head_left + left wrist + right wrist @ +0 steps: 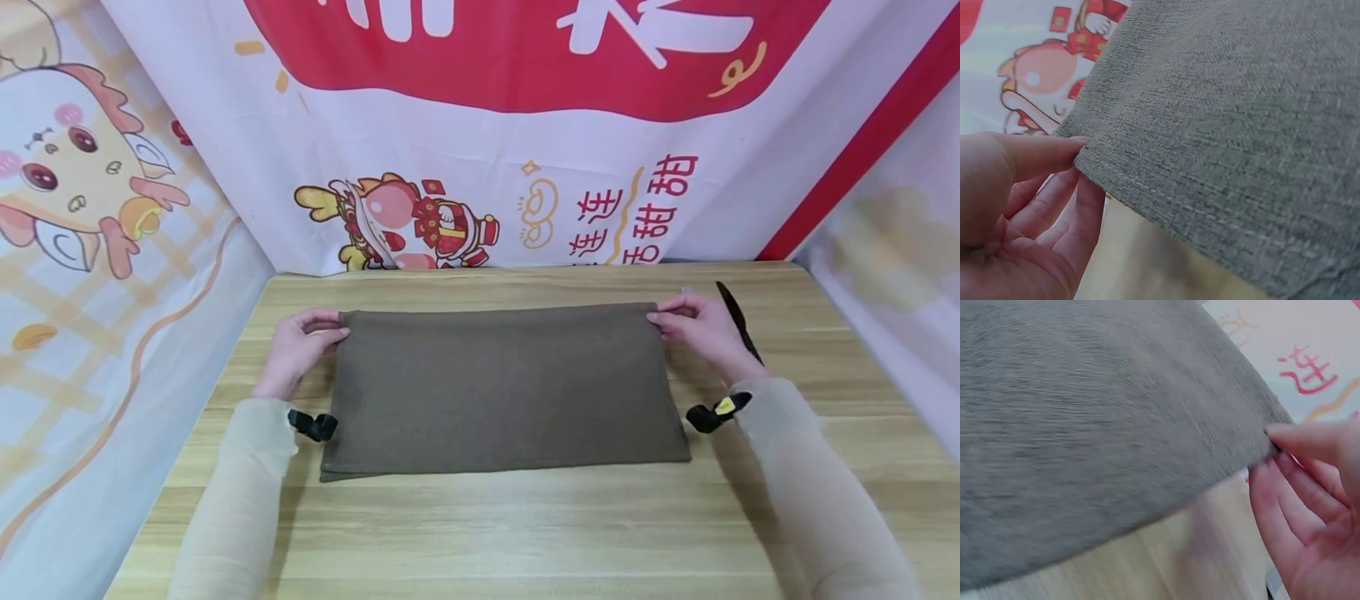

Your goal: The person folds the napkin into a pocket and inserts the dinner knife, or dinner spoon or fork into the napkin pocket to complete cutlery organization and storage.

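A grey-brown cloth (498,392) is lying between a person's two hands over a wood-grain table (480,533), nearer the table's far edge than its near one. Its long axis is running left to right, roughly in line with that far edge, and its body is stretching from the fingertips back toward the person.

The left hand (298,348) is pinching the cloth's far left corner between thumb and fingers; the right hand (703,329) is pinching the far right corner in the same way. Neither hand is nearer the cloth than the other: each is gripping one end of its far long side, and the two are standing well apart, the cloth's full length between them. In both wrist views the thumb is pressing on top, with fingers underneath. The pictures are not showing clearly whether the cloth's near side is touching the table.

At the cloth's near left corner, another layer is peeking out underneath, so it is probably lying folded.

A slim black object (735,312) is lying toward the table's far right corner, partly hidden behind the right hand. Beyond the far edge, a red and white printed hanging (480,142) is forming a backdrop.
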Demonstrator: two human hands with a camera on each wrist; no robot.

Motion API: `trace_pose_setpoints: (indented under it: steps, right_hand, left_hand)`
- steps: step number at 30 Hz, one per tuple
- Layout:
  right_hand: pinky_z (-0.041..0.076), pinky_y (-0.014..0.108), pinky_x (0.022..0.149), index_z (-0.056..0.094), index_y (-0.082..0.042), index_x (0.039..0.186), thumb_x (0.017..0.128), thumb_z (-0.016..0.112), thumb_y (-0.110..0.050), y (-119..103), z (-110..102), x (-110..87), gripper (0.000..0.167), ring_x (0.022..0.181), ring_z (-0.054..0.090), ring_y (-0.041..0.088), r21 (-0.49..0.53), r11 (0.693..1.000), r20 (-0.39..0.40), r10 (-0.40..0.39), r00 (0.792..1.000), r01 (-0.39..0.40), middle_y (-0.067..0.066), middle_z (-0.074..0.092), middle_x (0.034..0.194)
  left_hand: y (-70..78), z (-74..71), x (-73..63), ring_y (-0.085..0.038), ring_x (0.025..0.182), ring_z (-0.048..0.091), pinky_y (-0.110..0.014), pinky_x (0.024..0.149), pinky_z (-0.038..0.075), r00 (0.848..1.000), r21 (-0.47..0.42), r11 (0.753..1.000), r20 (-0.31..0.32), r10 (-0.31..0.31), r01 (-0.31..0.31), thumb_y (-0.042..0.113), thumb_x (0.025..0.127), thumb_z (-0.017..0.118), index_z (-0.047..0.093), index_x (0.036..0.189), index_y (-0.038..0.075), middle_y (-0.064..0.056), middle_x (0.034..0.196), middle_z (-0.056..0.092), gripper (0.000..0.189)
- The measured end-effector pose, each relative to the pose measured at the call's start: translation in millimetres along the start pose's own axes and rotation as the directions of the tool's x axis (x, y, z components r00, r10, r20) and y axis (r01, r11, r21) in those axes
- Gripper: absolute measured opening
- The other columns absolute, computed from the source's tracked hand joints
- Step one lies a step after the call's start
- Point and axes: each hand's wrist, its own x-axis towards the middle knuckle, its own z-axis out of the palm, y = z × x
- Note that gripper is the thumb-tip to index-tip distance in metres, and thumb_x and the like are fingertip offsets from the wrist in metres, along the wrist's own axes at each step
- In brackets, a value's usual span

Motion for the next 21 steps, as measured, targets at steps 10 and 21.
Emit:
trace_pose_setpoints:
  steps: [10, 21]
  right_hand:
    - [0.053, 0.026, 0.091, 0.048, 0.003, 0.148, 0.101, 0.068, -0.022, -3, 3, -5.1, 0.057, 0.104, 0.064, 0.001, -0.092, 0.993, 0.092, 0.085, 0.992, -0.076, 0.025, 0.052, 0.145]
    - [0.052, 0.019, 0.088, 0.048, -0.002, 0.150, 0.098, 0.069, -0.038, -4, -17, -39.4, 0.066, 0.104, 0.063, 0.000, -0.207, 0.974, 0.073, 0.114, 0.991, -0.097, 0.021, 0.056, 0.142]
  left_hand:
    - [7.6, 20.6, -3.5, -0.042, 0.129, 0.050, -0.052, 0.106, 0.042, 0.998, 0.267, 0.963, -0.056, 0.042, -0.025, 0.015, 0.092, 0.078, 0.046, 0.146, -0.002, -0.025, 0.139, 0.054, 0.065]
    - [58.1, 82.6, -3.3, -0.034, 0.127, 0.054, -0.049, 0.111, 0.038, 0.969, 0.195, 0.950, 0.093, 0.228, -0.242, 0.024, 0.094, 0.077, 0.056, 0.141, 0.006, -0.016, 0.136, 0.061, 0.054]
